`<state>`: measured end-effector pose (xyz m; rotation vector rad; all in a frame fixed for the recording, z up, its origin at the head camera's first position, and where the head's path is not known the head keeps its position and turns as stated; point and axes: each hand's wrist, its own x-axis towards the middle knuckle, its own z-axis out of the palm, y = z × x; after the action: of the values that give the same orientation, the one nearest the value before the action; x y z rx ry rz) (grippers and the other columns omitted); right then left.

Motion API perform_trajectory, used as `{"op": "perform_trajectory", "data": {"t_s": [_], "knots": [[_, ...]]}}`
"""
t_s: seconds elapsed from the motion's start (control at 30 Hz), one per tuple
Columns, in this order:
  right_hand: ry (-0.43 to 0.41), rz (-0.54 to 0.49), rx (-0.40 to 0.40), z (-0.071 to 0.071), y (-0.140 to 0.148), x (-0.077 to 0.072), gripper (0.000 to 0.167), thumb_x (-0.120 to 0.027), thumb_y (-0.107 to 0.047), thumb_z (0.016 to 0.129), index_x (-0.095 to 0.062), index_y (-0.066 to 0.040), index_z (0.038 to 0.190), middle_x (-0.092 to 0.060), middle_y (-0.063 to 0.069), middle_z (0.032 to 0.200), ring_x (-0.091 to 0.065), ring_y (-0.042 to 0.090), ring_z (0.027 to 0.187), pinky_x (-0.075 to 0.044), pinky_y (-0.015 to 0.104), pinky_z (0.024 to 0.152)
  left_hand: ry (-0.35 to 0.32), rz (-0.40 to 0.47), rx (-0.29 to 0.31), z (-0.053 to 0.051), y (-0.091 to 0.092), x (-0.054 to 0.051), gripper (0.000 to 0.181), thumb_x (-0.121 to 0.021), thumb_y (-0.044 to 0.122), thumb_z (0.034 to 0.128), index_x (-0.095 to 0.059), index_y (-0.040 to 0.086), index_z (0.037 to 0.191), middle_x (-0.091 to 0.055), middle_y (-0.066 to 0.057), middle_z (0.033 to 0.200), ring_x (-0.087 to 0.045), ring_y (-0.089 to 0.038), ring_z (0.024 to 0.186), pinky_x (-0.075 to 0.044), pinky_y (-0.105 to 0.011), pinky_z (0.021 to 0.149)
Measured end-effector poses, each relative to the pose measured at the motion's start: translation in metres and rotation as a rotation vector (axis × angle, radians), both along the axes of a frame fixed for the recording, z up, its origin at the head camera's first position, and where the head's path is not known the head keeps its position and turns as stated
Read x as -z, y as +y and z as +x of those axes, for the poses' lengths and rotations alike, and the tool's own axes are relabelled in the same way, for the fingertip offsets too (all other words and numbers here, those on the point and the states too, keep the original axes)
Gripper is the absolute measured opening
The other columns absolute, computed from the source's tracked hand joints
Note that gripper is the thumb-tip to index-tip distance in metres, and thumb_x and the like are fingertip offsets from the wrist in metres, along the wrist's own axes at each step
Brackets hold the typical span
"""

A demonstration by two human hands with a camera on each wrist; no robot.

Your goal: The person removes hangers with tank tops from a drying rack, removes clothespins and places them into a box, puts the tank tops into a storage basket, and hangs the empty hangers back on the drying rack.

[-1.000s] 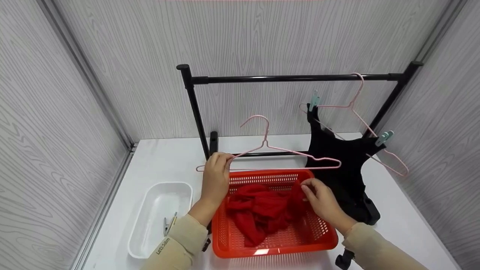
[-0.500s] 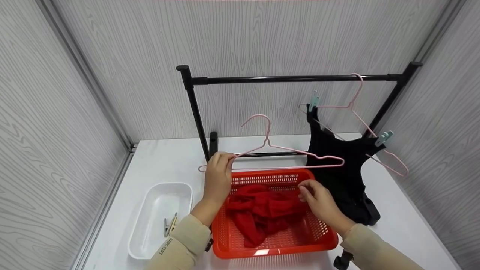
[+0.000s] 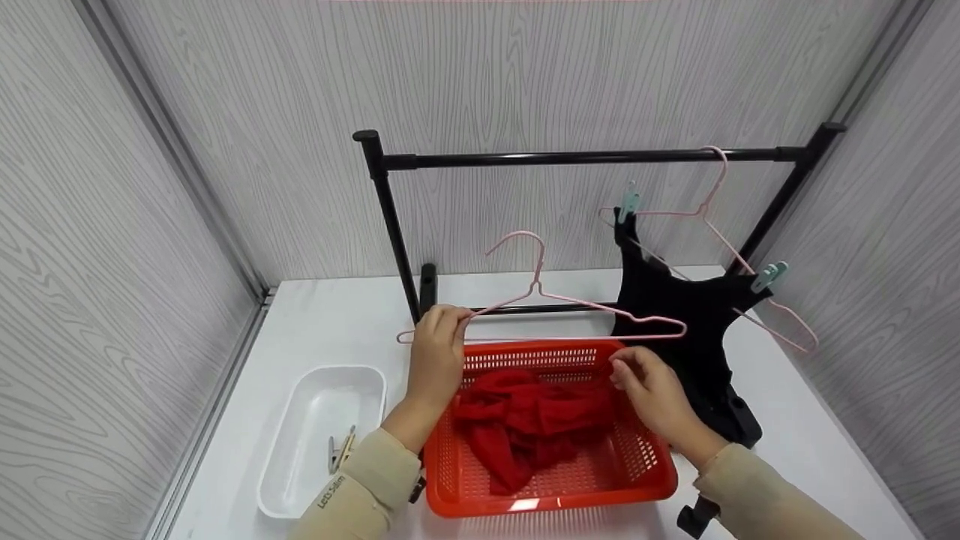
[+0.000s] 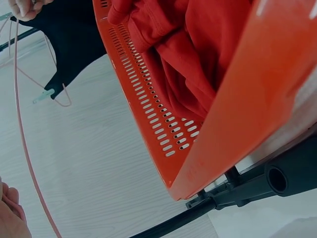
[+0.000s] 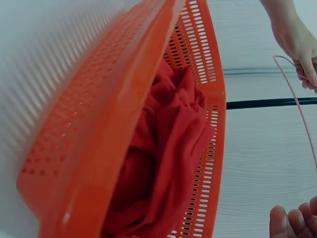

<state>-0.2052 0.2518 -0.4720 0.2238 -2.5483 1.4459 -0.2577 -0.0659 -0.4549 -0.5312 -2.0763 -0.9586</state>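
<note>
In the head view my left hand (image 3: pixel 439 349) pinches the left shoulder of a pink wire hanger (image 3: pixel 592 302), its hook upward, above the far rim of a red plastic basket (image 3: pixel 551 506). Crumpled red cloth (image 3: pixel 525 420) lies in the basket. My right hand (image 3: pixel 656 394) hovers by the basket's far right corner, fingers loosely bent, with nothing visible in them. The left wrist view has my left fingers (image 4: pixel 10 210) at the lower left beside the hanger. In the right wrist view, right fingertips (image 5: pixel 294 218) appear apart from the red cloth.
Behind stands a black rack (image 3: pixel 540 158). From it hangs another pink hanger (image 3: pixel 703 212) with a black garment (image 3: pixel 679 307) held by two mint clothespins (image 3: pixel 769 277). A white tray (image 3: pixel 300 405) at left holds clothespins (image 3: pixel 341 450).
My right hand has let go of the red cloth, which dropped back into the basket, and has moved slightly right. The held hanger has shifted a little rightward.
</note>
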Motion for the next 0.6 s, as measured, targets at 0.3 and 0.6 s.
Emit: {"op": "perform_trajectory", "data": {"t_s": [0.3, 0.6], "knots": [[0.29, 0.049, 0.021, -0.002, 0.007, -0.026, 0.007, -0.061, -0.002, 0.098, -0.067, -0.002, 0.102, -0.066, 0.007, 0.094, -0.064, 0.014, 0.081, -0.05, 0.012, 0.072, -0.007, -0.004, -0.006, -0.002, -0.001, 0.003, 0.009, -0.062, 0.011, 0.099, -0.068, 0.005, 0.1, -0.062, -0.008, 0.096, -0.061, -0.027, 0.093, -0.05, -0.041, 0.085], [0.535, 0.183, 0.05, -0.013, 0.023, -0.049, 0.006, -0.065, 0.002, 0.094, -0.069, -0.001, 0.096, -0.065, 0.007, 0.094, -0.057, 0.007, 0.088, -0.044, 0.015, 0.077, -0.012, -0.003, -0.004, -0.001, -0.001, 0.004, 0.009, -0.062, 0.01, 0.0986, -0.069, 0.005, 0.1, -0.063, -0.007, 0.096, -0.062, -0.027, 0.094, -0.05, -0.04, 0.085]]}}
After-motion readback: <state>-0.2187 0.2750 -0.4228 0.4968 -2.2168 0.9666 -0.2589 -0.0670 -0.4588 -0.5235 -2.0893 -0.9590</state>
